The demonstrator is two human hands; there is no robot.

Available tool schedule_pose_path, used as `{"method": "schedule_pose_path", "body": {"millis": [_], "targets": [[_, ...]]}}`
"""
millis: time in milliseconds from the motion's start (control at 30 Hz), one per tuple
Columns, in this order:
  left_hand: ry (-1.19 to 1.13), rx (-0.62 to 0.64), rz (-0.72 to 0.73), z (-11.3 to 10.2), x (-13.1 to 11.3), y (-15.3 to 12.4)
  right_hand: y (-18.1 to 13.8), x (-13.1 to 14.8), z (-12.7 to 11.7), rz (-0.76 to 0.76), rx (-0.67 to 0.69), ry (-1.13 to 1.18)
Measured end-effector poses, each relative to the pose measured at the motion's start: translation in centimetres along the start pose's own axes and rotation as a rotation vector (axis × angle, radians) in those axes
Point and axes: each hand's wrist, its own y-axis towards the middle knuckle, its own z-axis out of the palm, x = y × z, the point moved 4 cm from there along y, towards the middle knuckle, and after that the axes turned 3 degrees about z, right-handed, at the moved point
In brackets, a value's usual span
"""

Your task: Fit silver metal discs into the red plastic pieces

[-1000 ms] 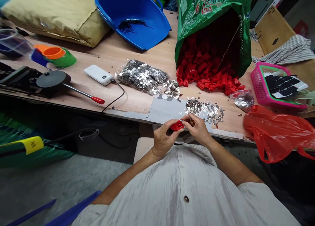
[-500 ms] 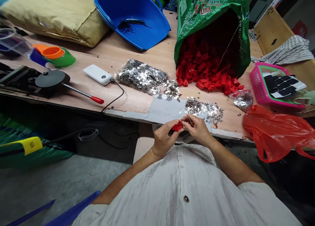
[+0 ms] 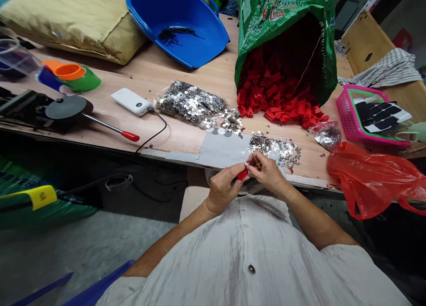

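Observation:
My left hand point(image 3: 224, 188) is closed around a small red plastic part point(image 3: 242, 172), pinched between thumb and fingertips just off the table's front edge. My right hand point(image 3: 266, 172) meets it from the right, its fingertips against the part's upper end, where a tiny pale piece shows. Tucked in the right fingers is a slim dark tool with a yellow section point(image 3: 258, 164); its kind is not clear. Just beyond the hands, small silver metal pieces point(image 3: 274, 146) lie loose on and beside a grey sheet point(image 3: 219, 148).
A green sack point(image 3: 246, 35) spills red plastic parts point(image 3: 286, 108). A bag of metal pieces point(image 3: 191, 101), white power bank point(image 3: 131, 101) and blue scoop point(image 3: 196, 48) stand behind. At left is a lever press point(image 3: 69, 108); at right, a pink basket point(image 3: 346, 115) and red plastic bag point(image 3: 372, 177).
The right fingers have curled and shifted slightly around the tool, and its dark tip shows less. The red part has turned a little in the left hand.

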Motion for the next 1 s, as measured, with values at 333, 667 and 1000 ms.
{"method": "schedule_pose_path", "body": {"millis": [333, 667, 1000], "targets": [[-0.259, -0.041, -0.363, 0.2, 1.4, -0.2, -0.3, 0.0, -0.7, 0.006, -0.009, 0.052], [-0.335, 0.126, -0.435, 1.1, 3.6, -0.1, -1.0, -2.0, -0.4, -0.099, 0.002, -0.084], [-0.188, 0.432, -0.165, 2.6, 5.8, 2.0, -1.6, -3.1, 0.3, -0.111, 0.038, -0.248]]}}
